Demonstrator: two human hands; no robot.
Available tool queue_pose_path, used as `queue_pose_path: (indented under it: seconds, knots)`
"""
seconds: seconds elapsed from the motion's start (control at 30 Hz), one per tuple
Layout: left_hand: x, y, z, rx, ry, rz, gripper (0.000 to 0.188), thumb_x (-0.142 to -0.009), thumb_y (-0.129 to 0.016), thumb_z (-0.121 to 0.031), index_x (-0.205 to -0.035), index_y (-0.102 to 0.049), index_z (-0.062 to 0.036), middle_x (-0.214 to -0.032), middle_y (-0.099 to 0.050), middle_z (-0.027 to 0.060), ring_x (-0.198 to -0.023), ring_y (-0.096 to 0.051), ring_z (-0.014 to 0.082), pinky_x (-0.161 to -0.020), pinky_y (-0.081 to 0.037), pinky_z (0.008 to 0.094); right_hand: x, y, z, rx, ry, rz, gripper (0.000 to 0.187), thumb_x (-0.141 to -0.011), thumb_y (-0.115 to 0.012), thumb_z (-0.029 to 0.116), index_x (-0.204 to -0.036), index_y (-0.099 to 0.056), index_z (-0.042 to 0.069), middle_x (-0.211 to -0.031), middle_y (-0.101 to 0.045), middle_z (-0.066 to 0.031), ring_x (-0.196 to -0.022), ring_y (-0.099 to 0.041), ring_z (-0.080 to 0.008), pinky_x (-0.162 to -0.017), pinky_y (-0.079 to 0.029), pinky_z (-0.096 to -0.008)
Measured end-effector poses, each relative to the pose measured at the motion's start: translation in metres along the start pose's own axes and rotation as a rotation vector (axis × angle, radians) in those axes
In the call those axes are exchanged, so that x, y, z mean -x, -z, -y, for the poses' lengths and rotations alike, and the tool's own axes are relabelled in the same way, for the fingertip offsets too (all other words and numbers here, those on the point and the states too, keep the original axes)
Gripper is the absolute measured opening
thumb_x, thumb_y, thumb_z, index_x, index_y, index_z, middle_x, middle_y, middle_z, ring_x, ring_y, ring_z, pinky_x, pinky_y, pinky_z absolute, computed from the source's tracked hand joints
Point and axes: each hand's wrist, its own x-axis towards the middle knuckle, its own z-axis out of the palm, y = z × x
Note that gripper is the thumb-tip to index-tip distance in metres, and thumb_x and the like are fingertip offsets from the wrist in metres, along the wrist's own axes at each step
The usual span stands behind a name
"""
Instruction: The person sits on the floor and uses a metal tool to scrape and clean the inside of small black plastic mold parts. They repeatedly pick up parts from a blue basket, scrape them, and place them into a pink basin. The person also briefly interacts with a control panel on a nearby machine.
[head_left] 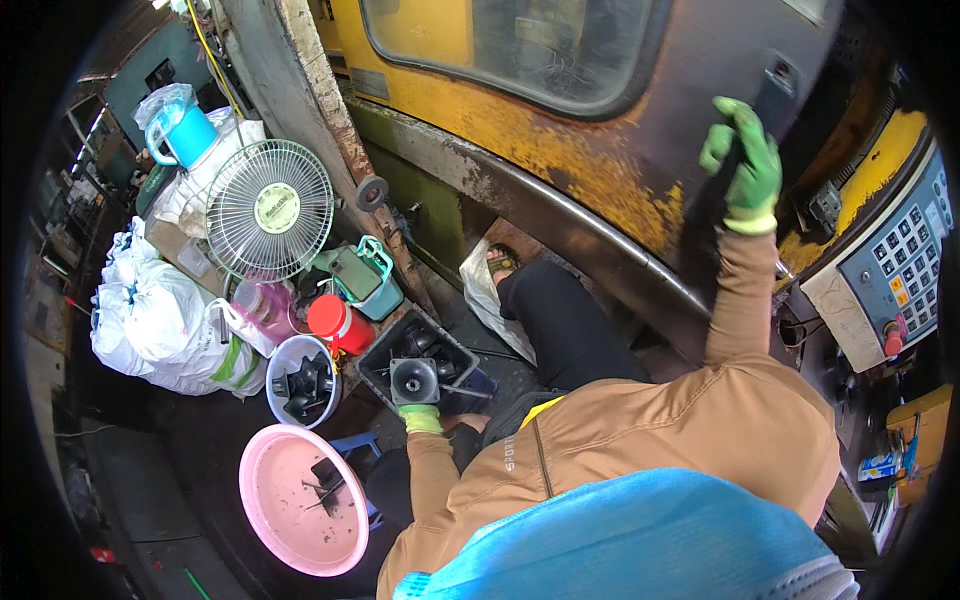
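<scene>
My left hand (421,416), in a green glove, grips the lower edge of a black square plastic part with a round funnel-shaped hollow (414,381). The part is held over a dark rectangular bin (462,368) containing more black parts. My right hand (748,172), also in a green glove, is raised beside the black handle (776,98) of the yellow and grey machine door (640,170). Its thumb and a finger are spread apart, with nothing visible held; whether it touches the door cannot be made out.
A pink basin (262,490) with a black piece and a white bucket (283,412) of black parts stand at left. Behind them are a red-lidded jug (338,322), a fan (270,210) and white sacks (160,310). A button control panel (900,260) juts in at right.
</scene>
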Motion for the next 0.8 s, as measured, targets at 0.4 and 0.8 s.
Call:
queue_pose_path:
  seconds: [0.4,0.8]
  knots:
    - [0.02,-0.01,0.022,-0.223,-0.108,-0.012,0.016,-0.082,-0.055,-0.025,-0.076,-0.057,-0.01,-0.078,-0.059,0.0094,-0.075,-0.057,0.028,-0.064,-0.044,0.0379,-0.114,-0.15,-0.149,-0.078,-0.178,0.151,0.028,-0.087,-0.067,0.032,-0.089,-0.059,0.005,-0.06,-0.05,0.0002,-0.047,-0.047,-0.0106,-0.043,-0.038,-0.0278]
    - [0.031,0.046,-0.003,-0.183,0.089,0.018,0.017,-0.081,-0.054,-0.024,-0.073,-0.056,-0.01,-0.076,-0.059,0.0104,-0.075,-0.057,0.0287,-0.064,-0.044,0.0387,-0.162,-0.091,-0.047,0.544,-0.163,0.791,0.046,-0.09,-0.063,0.034,-0.126,-0.057,0.005,-0.101,-0.066,-0.0039,-0.08,-0.06,-0.0119,-0.073,-0.05,-0.0284]
